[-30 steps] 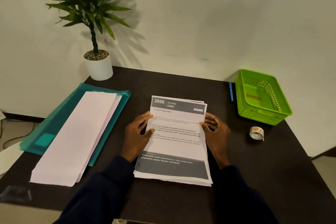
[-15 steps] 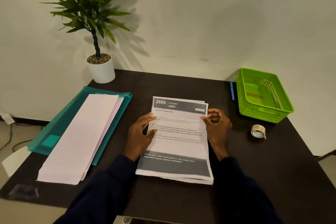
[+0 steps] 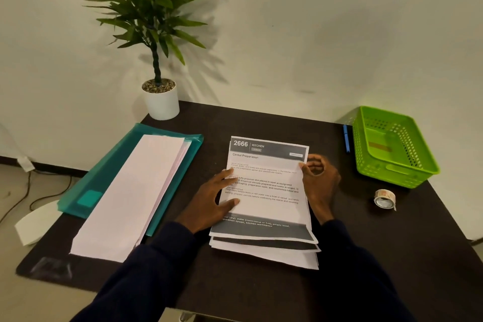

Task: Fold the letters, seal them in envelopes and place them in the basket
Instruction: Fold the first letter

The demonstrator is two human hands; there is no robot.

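Observation:
A stack of printed letters (image 3: 269,206) headed "2666 KITCHEN" lies in the middle of the dark table. My left hand (image 3: 213,204) rests flat on the stack's left edge, fingers spread on the top sheet. My right hand (image 3: 317,180) pinches the top sheet's right edge between thumb and fingers, and that edge is slightly raised. A pile of long white envelopes (image 3: 133,198) lies to the left on a teal folder (image 3: 104,180). The green plastic basket (image 3: 423,165) stands at the back right.
A roll of tape (image 3: 384,198) sits right of the letters, in front of the basket. A blue pen (image 3: 346,138) lies beside the basket's left wall. A potted plant (image 3: 160,99) stands at the back left corner. The wall runs behind the table.
My right hand has closed its fingers on the right edge of the top sheet and started lifting it. The lower sheets now show fanned out at the stack's near edge.

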